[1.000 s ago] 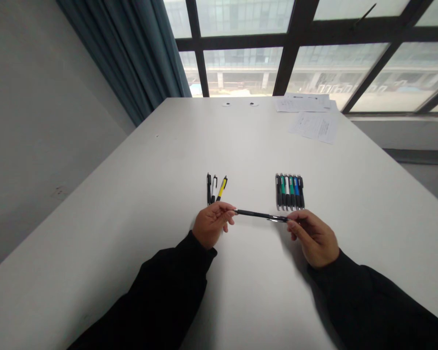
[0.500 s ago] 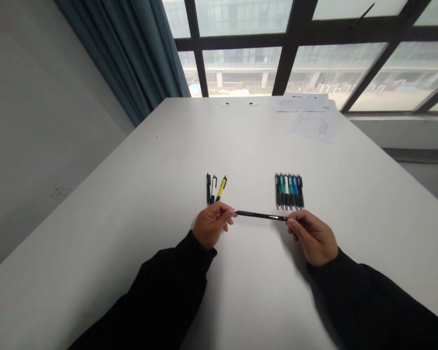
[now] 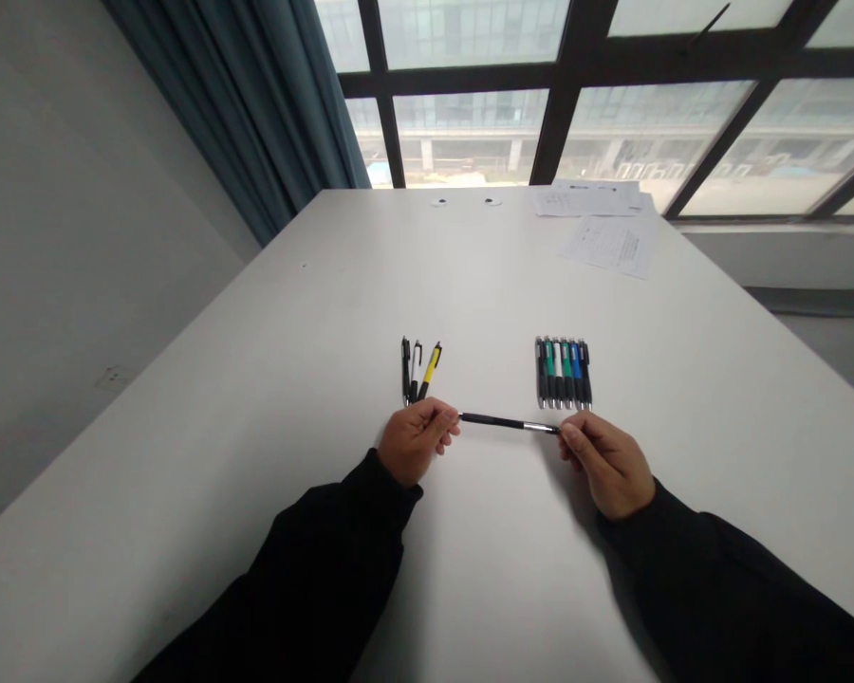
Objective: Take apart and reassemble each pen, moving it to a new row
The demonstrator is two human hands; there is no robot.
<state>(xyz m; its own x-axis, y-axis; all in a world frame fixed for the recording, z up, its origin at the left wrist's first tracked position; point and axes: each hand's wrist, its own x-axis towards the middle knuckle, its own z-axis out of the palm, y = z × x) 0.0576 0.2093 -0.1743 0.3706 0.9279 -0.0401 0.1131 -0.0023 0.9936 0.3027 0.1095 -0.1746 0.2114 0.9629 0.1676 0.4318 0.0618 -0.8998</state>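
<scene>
A black pen is held level just above the white table, between my two hands. My left hand pinches its left end with closed fingers. My right hand pinches its right, silver-tipped end. Just beyond my left hand lie three pens: a black one, a white one and a yellow one. Beyond my right hand lies a tight row of several pens in black, green, white and blue.
Sheets of printed paper lie at the table's far right, near the window. Two small round marks sit at the far edge. A blue curtain hangs at the back left by the wall.
The pen has turned a little between my fingers, so its silver tip now shows at my right hand. Both hands stay in nearly the same place.
</scene>
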